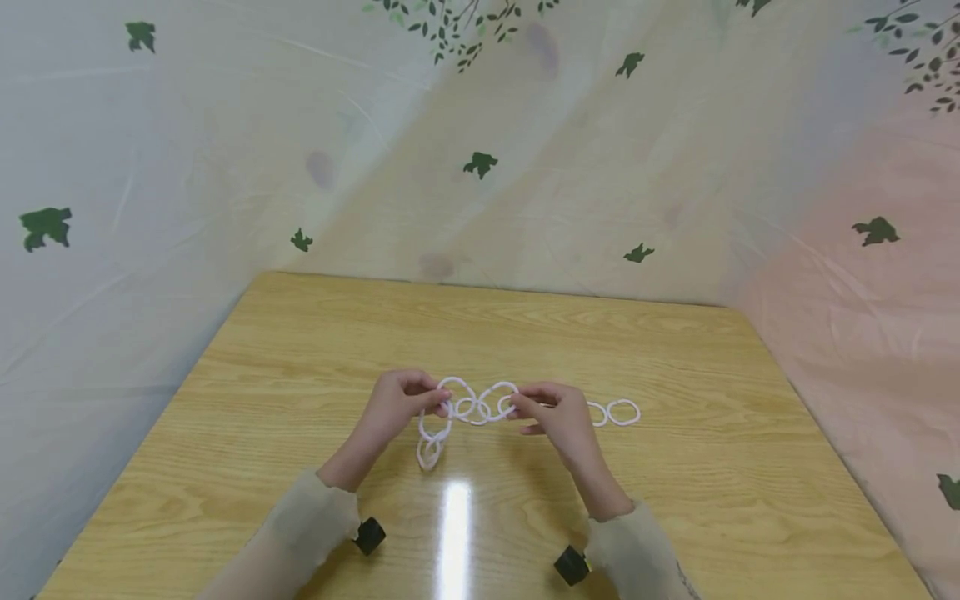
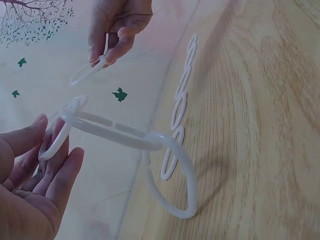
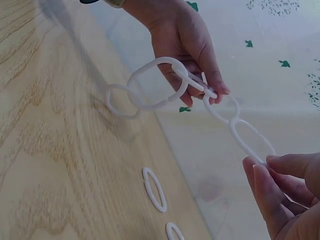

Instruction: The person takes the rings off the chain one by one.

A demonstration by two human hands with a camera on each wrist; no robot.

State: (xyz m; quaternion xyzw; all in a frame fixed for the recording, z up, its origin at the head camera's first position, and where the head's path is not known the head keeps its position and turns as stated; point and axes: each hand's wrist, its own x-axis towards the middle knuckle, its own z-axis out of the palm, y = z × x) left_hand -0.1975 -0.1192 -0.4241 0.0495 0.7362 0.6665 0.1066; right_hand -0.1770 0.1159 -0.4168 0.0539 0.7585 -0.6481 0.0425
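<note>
Left hand [image 1: 396, 404], right hand [image 1: 561, 414]: 2 pinches, white links [image 2: 112, 135] between fingertips. Joining step likely; next seemingly calls for alignment.

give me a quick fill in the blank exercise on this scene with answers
1. The left hand and right hand hold white oval plastic rings linked into a ____.
2. Its dangling end hangs by the ____ hand.
3. In the head view, two more white oval rings on the brown wood-grain table lie to the right hand's ____.

Answers: chain; left; right
</note>
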